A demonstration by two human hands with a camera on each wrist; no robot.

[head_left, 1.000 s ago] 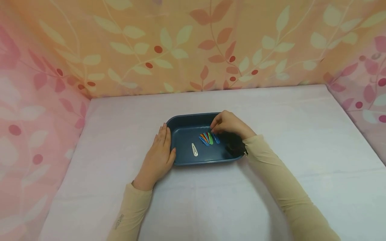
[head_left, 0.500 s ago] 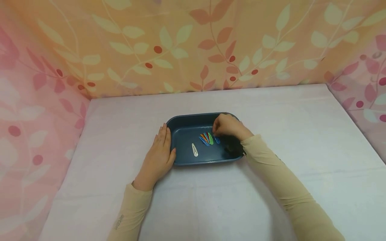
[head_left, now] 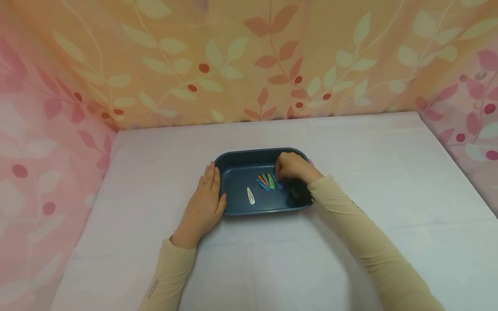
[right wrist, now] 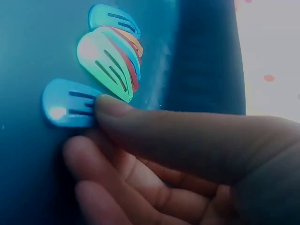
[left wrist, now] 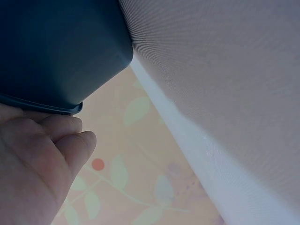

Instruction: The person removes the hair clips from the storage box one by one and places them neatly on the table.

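My right hand (head_left: 293, 167) reaches into a dark blue tray (head_left: 264, 212) and pinches a blue snap hair clip (right wrist: 61, 101) by its narrow end, thumb on top. Right beside that clip, a fan of overlapping hair clips lies on the tray floor: a green hair clip (right wrist: 98, 54) in front, red, light blue and orange ones behind, and another blue hair clip (right wrist: 110, 18) at the far side. A white hair clip (head_left: 250, 196) lies apart, nearer the tray's front. My left hand (head_left: 204, 201) rests with straight fingers along the tray's left side, fingers at its rim in the left wrist view.
Under the tray is a table with a white cloth (head_left: 272, 259). Patterned curtains (head_left: 233, 56) hang behind it and along both sides. A black shape (head_left: 297, 194) sits below the right wrist, over the tray's right end.
My right hand has lowered onto the blue hair clip and taken its end, and that clip now lies slightly closer to the fan. The left hand and tray stay in place.
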